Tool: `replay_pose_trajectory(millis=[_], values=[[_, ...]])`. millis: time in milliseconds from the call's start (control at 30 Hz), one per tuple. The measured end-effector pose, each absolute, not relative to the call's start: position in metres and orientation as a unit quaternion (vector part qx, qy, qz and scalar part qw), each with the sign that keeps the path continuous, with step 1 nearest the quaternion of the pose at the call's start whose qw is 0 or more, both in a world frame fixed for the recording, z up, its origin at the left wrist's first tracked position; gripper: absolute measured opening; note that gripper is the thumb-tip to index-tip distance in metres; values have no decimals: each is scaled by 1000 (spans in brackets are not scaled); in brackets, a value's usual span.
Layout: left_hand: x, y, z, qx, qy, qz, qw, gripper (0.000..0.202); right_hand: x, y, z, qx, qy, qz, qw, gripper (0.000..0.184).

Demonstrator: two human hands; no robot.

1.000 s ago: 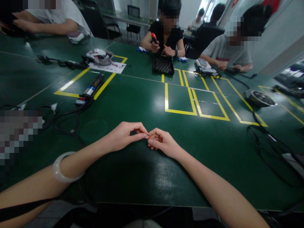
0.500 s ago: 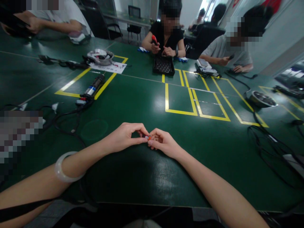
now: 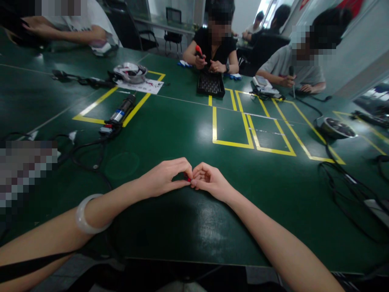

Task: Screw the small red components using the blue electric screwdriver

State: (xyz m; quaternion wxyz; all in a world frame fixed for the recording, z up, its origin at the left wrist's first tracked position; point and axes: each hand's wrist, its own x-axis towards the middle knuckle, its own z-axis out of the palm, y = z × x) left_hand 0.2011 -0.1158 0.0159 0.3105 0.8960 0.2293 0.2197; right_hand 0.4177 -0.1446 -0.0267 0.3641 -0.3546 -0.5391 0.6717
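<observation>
Just above the green table (image 3: 170, 227), my two hands meet at the fingertips. My left hand (image 3: 170, 176) pinches a small red and black part (image 3: 189, 179) between thumb and fingers; its exact kind is too small to make out. My right hand (image 3: 211, 180) has its fingers curled and its thumb and fingertips pressed together against the same part from the other side. Whether the right fingers hold a separate piece is hidden. A pale bangle circles my left forearm.
An electric screwdriver (image 3: 120, 113) with its cable lies to the left, near a bowl (image 3: 130, 73) on paper. Across the table, a person works over a black tray (image 3: 210, 85). Yellow tape rectangles (image 3: 232, 144) mark the surface. Black cables (image 3: 343, 190) and a metal dish (image 3: 338, 127) lie right.
The small part has turned between my fingertips: its grey and orange side showed before, now red shows. My hands stay almost in place. The person at right has raised a tool upright.
</observation>
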Motion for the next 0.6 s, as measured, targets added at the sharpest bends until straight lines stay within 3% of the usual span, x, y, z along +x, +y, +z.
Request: replay_pose_trajectory(millis=[367, 467, 600], values=[[197, -115, 21, 904, 247, 210, 279, 24, 420, -144, -27, -351, -541, 667, 373, 41], [180, -94, 26, 894, 342, 210, 201, 42, 421, -143, -30, -372, -543, 640, 395, 40], [129, -57, 31, 838, 517, 172, 18, 54, 422, -141, -31, -401, -569, 595, 402, 33]])
